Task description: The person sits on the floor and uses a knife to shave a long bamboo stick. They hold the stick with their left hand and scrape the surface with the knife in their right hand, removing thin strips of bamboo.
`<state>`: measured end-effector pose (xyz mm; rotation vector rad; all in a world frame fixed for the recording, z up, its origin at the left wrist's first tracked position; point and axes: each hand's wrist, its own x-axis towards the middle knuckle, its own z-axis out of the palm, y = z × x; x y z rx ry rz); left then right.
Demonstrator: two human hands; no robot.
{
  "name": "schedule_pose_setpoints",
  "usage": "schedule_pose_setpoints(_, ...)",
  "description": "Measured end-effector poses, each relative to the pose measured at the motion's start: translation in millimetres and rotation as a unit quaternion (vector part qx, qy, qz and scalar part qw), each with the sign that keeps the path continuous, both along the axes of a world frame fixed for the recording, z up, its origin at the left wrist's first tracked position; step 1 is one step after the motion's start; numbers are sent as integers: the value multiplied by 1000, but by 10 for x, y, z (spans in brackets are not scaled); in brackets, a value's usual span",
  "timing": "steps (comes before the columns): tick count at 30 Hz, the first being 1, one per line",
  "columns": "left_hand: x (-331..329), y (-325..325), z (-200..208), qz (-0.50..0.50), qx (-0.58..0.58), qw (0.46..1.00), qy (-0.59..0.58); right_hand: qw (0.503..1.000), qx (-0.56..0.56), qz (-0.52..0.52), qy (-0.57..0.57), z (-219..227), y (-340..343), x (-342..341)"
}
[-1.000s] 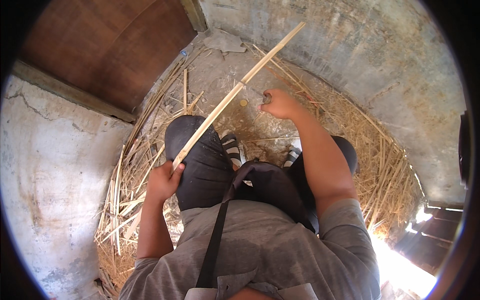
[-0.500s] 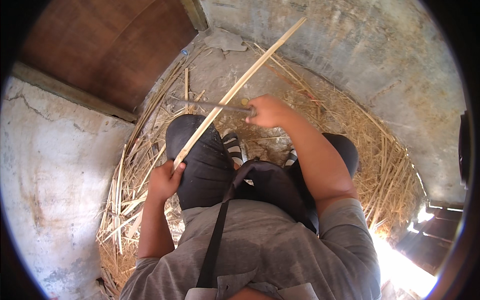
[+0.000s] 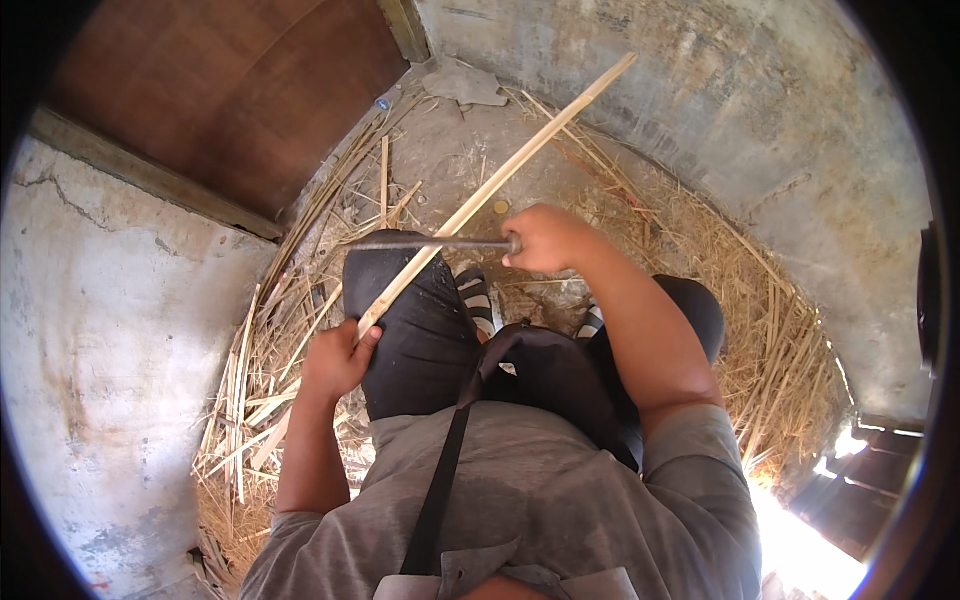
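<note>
Strip: one long pale strip (image 3: 520, 160) ran from the left hand up and away to the right, over the left knee (image 3: 415, 325), its far end well beyond the right hand.
Left hand: this hand (image 3: 338, 358) was closed around the strip's near part, thumb on top; whether any of it ran on below the grip could not be told.
Right hand: this hand (image 3: 545, 240) was curled about the handle of a blade.
Blade: the thin, dark blade (image 3: 470, 242) reached leftward from the right hand and crossed the strip ahead of the left hand; contact looked likely, but bite was too fine to see.
Progress: the strip appeared already split to a narrow length and was in one piece; the blade lying across it suggested its surface work was unfinished, though how much was left could not be judged.
Cut pieces: loose slats (image 3: 240, 410) lay left of the left hand, so much splitting seemed done.
Shavings: a thick litter of shavings (image 3: 780, 350) spread to the right of the right hand.
Floor: just beyond the right hand, a small yellowish disc (image 3: 501, 207) lay on bare floor (image 3: 450, 150); farther off was a flat slab (image 3: 465, 83).
</note>
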<state>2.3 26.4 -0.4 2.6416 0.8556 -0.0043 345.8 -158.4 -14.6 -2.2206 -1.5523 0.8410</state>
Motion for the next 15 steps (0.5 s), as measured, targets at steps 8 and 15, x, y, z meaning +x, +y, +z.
schedule_pose_setpoints(8,39,14,33,3,-12,1000,14,961,36,-275,1,-217,-339,594)
schedule_pose_setpoints(15,19,8,61,15,-9,999,33,999,12,-26,-18,-195,3,-22)
